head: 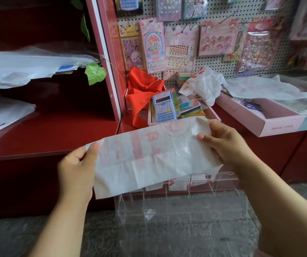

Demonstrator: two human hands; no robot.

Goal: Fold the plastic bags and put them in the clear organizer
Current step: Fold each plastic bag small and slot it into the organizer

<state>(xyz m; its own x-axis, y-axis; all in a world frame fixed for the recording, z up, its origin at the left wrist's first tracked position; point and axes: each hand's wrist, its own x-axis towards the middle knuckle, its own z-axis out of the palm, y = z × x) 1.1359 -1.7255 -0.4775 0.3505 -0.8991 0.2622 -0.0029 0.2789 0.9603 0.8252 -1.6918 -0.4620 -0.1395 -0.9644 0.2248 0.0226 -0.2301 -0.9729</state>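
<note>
A white plastic bag with red print, folded into a long flat strip, hangs in the air between my hands. My left hand pinches its left end, thumb on top. My right hand pinches its right end. Below the bag stands the clear organizer on the floor, with folded white bags in its back compartments. A crumpled white printed bag lies on the pink boxes behind. More white bags lie at the right.
Dark red shelves on the left hold sheets of clear plastic. A pink box with a blue calculator and red cloth sits ahead. A long pink tray juts out right. Stickers hang on the pegboard.
</note>
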